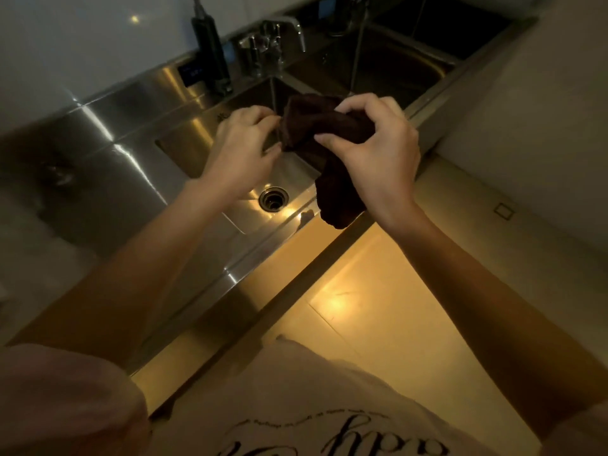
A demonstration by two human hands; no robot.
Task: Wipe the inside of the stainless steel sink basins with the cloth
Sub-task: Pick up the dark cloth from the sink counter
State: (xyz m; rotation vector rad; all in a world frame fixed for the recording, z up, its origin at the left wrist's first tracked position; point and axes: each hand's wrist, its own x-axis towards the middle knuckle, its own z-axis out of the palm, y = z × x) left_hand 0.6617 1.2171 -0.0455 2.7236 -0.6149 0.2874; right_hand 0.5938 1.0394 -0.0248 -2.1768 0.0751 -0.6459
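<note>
A dark brown cloth (324,125) hangs bunched above the near stainless steel basin (184,143). My right hand (375,153) grips its upper part, and a loose end droops below the hand over the basin's front rim. My left hand (243,143) pinches the cloth's left edge with its fingertips. The round drain (273,199) shows in the basin floor under my hands. A second, darker basin (394,70) lies farther back on the right.
A chrome faucet (279,37) stands behind the near basin, with a black soap dispenser (210,47) to its left. Steel counter (108,179) spreads to the left. A lit tiled floor (378,307) lies below the counter's front edge.
</note>
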